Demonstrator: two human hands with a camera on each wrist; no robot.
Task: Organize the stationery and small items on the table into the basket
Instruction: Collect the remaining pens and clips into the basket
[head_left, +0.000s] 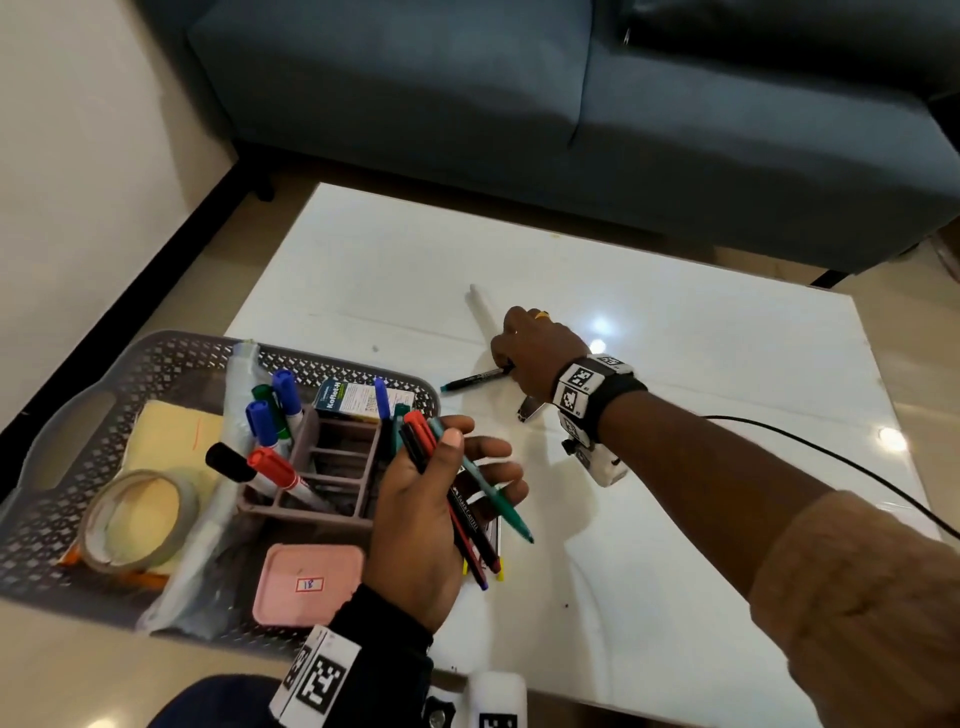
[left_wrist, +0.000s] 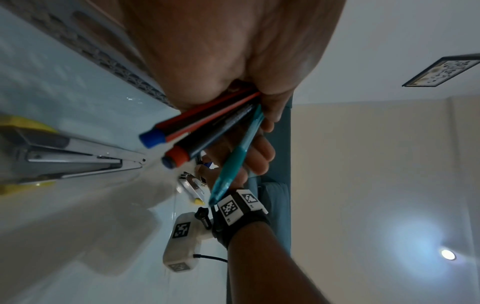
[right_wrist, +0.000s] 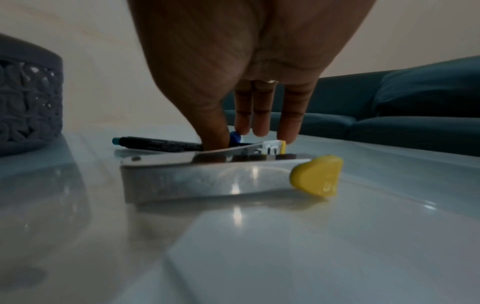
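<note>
Here, left hand (head_left: 421, 525) gripping pens (head_left: 470, 512), right hand (head_left: 535, 353) pinching black pen (head_left: 475, 380) (on table (head_left: 675, 519))

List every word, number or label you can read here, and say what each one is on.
"FABER-CASTELL": black pen in the left hand.
"18": small sticker on the pink lid in the basket.
"Kofletch", roughly; blurred: small box in the basket.
Unreadable: black pen under the right hand, stapler print, wristband markers.
</note>
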